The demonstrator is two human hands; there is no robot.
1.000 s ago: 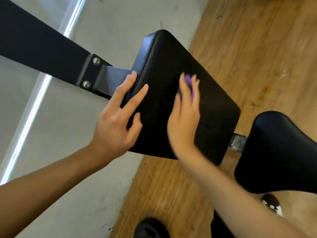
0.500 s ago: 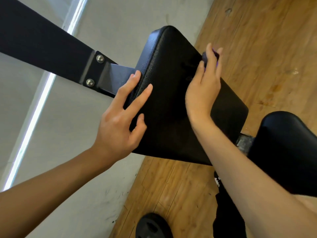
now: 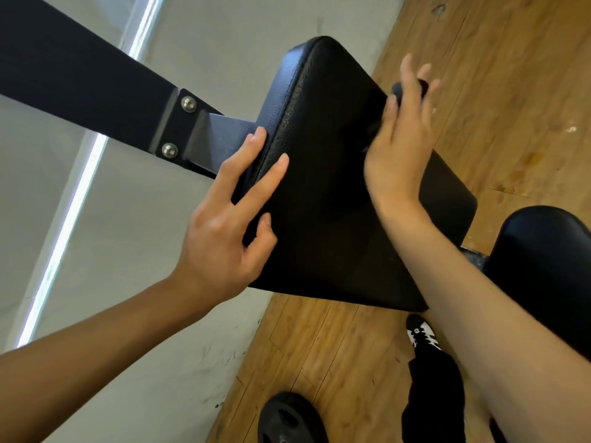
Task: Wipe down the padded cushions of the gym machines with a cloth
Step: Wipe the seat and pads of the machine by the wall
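A black padded cushion [image 3: 319,193] tilts across the middle of the view, bolted to a dark steel arm [image 3: 80,71]. My left hand [image 3: 224,225] rests on the cushion's left edge, with straight fingers along the seam and the thumb on the pad face. My right hand [image 3: 399,139] lies flat at the cushion's upper right edge and presses a purple cloth [image 3: 397,90] against it. The cloth is almost wholly hidden under the fingers; only a dark bit shows between them. The hand looks blurred.
A second black seat pad [image 3: 543,266] sits at the right, joined by a metal post. Below lie a black weight plate [image 3: 287,417] and my black-and-white shoe [image 3: 422,334] on the wood floor [image 3: 511,91]. A grey wall [image 3: 112,251] fills the left.
My right hand slid the cloth from the middle of the cushion face up to its upper right edge. My left hand stayed on the left edge.
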